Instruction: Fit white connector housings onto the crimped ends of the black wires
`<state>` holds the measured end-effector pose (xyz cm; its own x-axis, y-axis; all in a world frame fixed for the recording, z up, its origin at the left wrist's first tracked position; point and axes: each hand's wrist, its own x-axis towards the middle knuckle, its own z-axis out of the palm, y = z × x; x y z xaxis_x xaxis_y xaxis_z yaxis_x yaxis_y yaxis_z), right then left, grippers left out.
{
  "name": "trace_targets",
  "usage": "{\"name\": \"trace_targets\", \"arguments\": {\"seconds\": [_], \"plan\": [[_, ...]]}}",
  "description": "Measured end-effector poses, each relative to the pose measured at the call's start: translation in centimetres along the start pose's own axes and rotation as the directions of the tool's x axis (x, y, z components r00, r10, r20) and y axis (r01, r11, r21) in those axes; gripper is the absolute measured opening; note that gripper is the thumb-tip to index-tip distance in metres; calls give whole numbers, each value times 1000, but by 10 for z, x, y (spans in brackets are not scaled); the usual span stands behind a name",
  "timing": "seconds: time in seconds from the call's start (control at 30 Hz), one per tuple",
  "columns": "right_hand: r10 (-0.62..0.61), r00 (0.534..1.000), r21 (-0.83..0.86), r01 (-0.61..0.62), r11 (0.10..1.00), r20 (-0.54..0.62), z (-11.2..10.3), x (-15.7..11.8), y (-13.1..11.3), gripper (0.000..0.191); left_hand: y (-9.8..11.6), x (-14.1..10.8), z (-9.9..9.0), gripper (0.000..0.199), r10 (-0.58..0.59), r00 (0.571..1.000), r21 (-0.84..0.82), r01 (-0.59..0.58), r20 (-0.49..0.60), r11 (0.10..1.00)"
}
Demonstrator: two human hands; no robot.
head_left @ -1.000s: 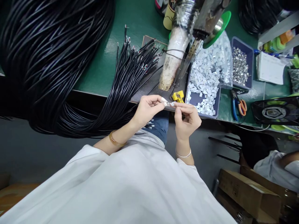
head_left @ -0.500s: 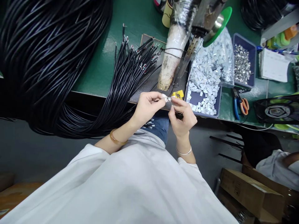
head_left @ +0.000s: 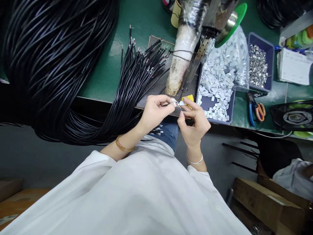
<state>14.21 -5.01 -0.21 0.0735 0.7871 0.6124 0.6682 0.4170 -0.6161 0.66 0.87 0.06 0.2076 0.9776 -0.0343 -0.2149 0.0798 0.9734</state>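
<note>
My left hand [head_left: 157, 109] is closed in a pinch, thumb against forefinger, on a black cable's end; its small pale, silvery tip [head_left: 175, 104] sticks out toward the right. Facing it, my right hand [head_left: 195, 123] has its fingers bent around a small flat white piece [head_left: 181, 103], which meets or nearly meets that tip. The exact contact is too small to make out. Behind the fingers lies a yellow block [head_left: 188, 100]. To the left, a bundle of black cables [head_left: 139, 68] with stripped ends rests on the bench.
A purple tray [head_left: 221, 120] of small white pieces stands right of my hands. Beyond it are a tray [head_left: 271, 55] of metal parts, pliers [head_left: 255, 109] and a fan [head_left: 294, 116]. A wrapped tube [head_left: 176, 70] and a green-rimmed spool [head_left: 241, 19] overhang the bench. Another person's sleeve [head_left: 293, 176] shows at right.
My right hand has shifted slightly right, away from the left, and more of the white piece shows between them. My left hand keeps its pinch. The whole view has shifted slightly.
</note>
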Motion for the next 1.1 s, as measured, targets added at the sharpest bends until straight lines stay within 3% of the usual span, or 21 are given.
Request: {"name": "trace_targets", "arguments": {"seconds": [0.23,0.37,0.47,0.6,0.67,0.8,0.97,1.1], "plan": [[91,996,-19,-91,996,9,-7,1,-3,5,2,-2,-1,8,-59,996,-68,64,64,996],[44,997,-112,-50,992,-60,-15,9,-8,8,2,-5,-1,7,-69,988,-93,82,136,992],[27,997,-145,-17,989,68,-19,12,-10,7,2,-9,-2,6,-61,984,-81,75,166,994],[51,976,-161,-17,987,211,-15,9,-8,5,-1,-13,-1,6,-33,992,-42,38,125,998],[59,982,-147,-32,989,179,-12,7,-6,4,-3,-14,0,5,-15,995,-26,17,94,1000],[105,994,-24,-105,994,-18,-10,3,-3,6,-2,-13,0,7,12,999,-60,-10,47,998],[41,999,-104,-38,994,27,-11,2,-1,8,-3,-9,-1,8,-4,1000,-14,4,16,1000],[-19,1000,-153,18,988,-4,-7,1,2,9,-7,-8,1,8,31,999,27,-30,-22,999]]}}
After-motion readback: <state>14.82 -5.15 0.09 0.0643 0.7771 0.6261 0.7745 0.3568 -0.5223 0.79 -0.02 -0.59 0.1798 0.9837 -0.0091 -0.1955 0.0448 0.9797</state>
